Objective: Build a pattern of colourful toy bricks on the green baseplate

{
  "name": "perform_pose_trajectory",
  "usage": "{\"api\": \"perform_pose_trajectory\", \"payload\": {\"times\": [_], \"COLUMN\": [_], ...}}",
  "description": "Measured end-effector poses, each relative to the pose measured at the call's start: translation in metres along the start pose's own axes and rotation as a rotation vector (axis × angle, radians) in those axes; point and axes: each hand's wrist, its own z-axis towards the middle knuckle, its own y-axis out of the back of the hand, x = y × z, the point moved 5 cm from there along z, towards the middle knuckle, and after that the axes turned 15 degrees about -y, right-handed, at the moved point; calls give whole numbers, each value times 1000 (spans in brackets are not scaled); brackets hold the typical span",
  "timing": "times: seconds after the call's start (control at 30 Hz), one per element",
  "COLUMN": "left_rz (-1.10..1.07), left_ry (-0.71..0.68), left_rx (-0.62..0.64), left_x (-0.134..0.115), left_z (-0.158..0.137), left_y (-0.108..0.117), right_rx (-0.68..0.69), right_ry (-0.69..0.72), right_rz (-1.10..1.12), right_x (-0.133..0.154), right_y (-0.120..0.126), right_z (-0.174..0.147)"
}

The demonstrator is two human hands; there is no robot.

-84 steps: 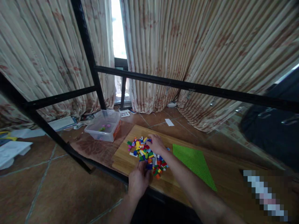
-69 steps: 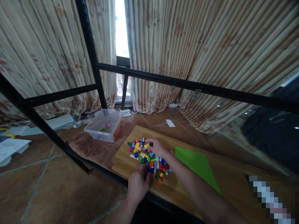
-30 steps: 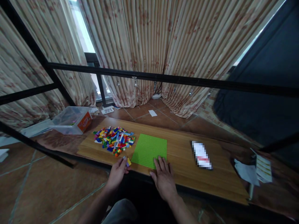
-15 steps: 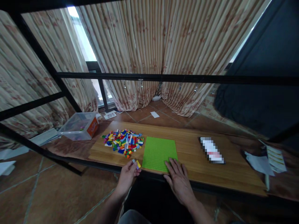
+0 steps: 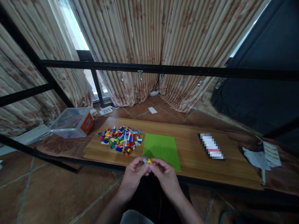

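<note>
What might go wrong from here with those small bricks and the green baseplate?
The small bricks pinched in the left hand and right hand are near the front edge of the wooden tabletop, so a slip might drop them to the tiled floor.

The loose brick pile lies right beside the green baseplate, so a careless reach could scatter pieces onto it.
</note>
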Motion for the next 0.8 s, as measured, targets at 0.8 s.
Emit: {"api": "perform_pose_trajectory", "payload": {"times": [0.8], "left_rz": [232], "left_ry": [-180], "left_rx": [-119], "left_x": [29], "left_z": [-3], "left_y": [3], "right_rx": [-165], "right_ry": [-181], "right_rz": [274], "right_x": [-46], "right_y": [-16], "right_z": [16]}}
